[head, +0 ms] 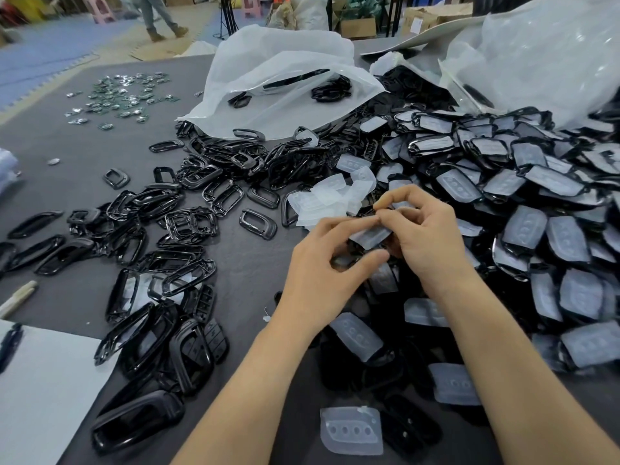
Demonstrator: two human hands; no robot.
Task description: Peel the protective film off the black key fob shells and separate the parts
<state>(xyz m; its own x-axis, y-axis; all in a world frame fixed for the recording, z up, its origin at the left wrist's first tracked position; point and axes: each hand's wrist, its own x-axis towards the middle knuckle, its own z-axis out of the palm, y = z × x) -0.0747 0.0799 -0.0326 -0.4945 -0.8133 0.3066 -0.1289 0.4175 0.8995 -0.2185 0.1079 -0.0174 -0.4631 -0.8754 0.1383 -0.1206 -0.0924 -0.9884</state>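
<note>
Both hands meet at the centre of the view over a dark table. My left hand (327, 266) and my right hand (424, 229) together pinch one black key fob shell with translucent film (370, 235) on it; the shell itself is mostly hidden behind my fingers. A large heap of film-covered black shells (523, 182) fills the right side. Peeled black frames (188, 213) lie spread to the left. Loose translucent film pieces (330, 196) are piled just beyond my hands.
An open white plastic bag (278, 85) lies at the back centre, clear bags (543, 58) at the back right. Small metal parts (124, 95) are scattered at the far left. A white sheet (43, 391) covers the near-left corner. A person walks in the background.
</note>
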